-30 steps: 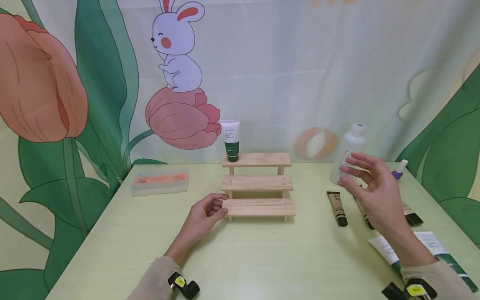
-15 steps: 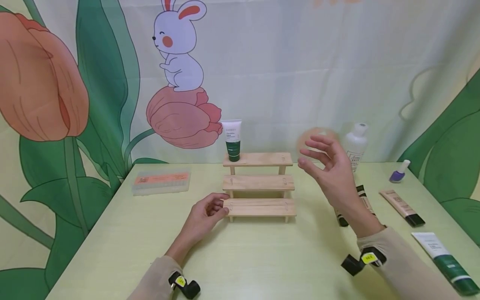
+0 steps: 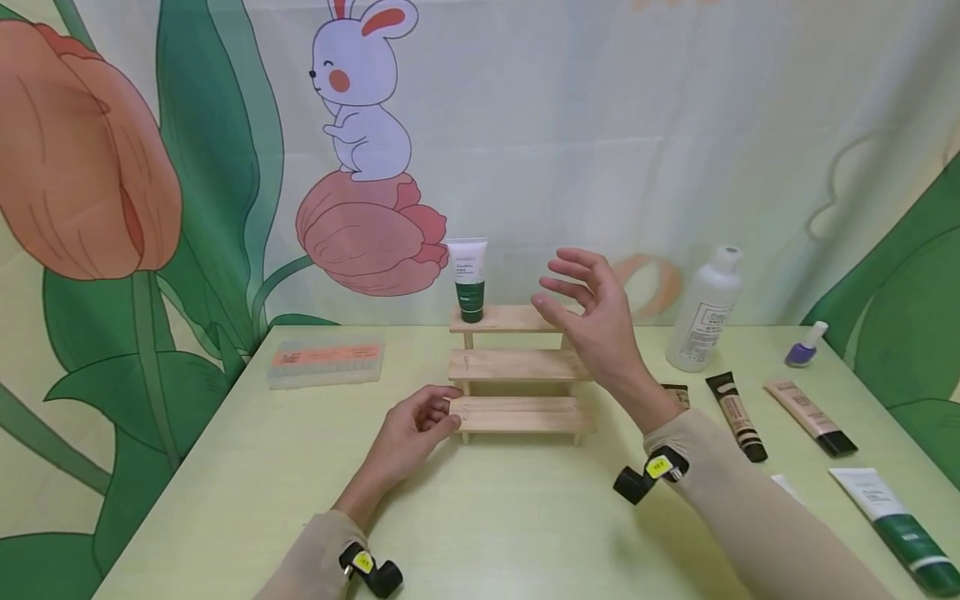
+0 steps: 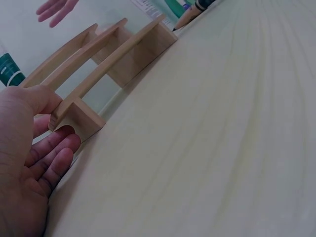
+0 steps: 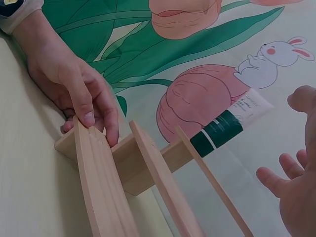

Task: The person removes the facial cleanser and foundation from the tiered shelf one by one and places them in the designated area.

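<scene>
A three-step wooden display rack (image 3: 517, 364) stands at the middle of the table. My left hand (image 3: 408, 427) pinches the left end of its lowest step; in the left wrist view the thumb (image 4: 43, 98) lies on top, with fingers beneath. A white and green squeeze tube (image 3: 470, 287) stands cap down at the left end of the top step. My right hand (image 3: 600, 325) hovers in front of the rack's right end, with nothing held and its fingers apart and slightly bent. In the right wrist view it is apart from the tube (image 5: 217, 133).
Right of the rack stand a white bottle (image 3: 705, 317) and a purple nail polish bottle (image 3: 806, 346). Several tubes lie nearby, including a black and beige tube (image 3: 737, 417), a beige tube (image 3: 810, 417) and a green and white tube (image 3: 896, 529). A flat clear case (image 3: 326, 365) lies left.
My right hand has moved left from in front of the white bottle to the rack's right end. My left hand keeps its grip on the rack, and the standing tube has not moved.
</scene>
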The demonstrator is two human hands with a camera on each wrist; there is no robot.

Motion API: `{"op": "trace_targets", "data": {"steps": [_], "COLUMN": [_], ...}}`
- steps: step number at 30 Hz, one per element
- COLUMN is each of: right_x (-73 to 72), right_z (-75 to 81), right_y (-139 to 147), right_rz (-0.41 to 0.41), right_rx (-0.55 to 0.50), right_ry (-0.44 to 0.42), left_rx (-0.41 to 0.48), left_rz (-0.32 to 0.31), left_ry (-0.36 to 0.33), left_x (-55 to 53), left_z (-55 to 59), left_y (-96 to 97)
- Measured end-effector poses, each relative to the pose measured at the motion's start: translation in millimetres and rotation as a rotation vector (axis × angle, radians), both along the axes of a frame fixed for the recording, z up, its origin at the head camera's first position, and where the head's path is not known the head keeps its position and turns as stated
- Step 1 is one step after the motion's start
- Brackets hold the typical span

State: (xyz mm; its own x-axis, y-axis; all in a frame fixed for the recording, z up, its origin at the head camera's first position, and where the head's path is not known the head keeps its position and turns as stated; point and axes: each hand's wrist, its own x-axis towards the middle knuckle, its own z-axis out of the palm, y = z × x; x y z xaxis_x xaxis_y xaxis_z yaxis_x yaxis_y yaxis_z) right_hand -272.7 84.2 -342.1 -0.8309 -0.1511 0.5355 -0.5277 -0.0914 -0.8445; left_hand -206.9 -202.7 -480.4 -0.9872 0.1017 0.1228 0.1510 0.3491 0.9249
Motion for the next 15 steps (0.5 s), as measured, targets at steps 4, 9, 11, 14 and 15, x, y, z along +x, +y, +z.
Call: {"op": "trace_targets", "data": {"steps": [4,9,11,14,15], "right_x": [-9.8,-22.5,-26.4,-32.1,-33.8], "right_z": [-1.7,-5.3,-6.4,-7.7,-8.2], "right_y": [-15,-31,-37,-46,-48], "right_rz": [-0.003,-0.017,-0.018,-0.017,-0.018], "right_rx": [0.004,0.027,0.038,0.055,0.061], "right_ry": [0.008,0.005,0.003,0.002,0.001], "left_rx": [0.003,0.002,0.003,0.005,0.008], "left_rz": [-0.001,0.000,0.000,-0.002,-0.004], "left_ry": [0.012,0.011,0.009,0.010,0.010], "left_x": [-0.1,0.5,1.1,1.5,1.5], "left_z": [1.3,2.1,2.2,2.1,2.1], "left_y": [-0.4,-1.5,-1.3,0.0,0.6]}}
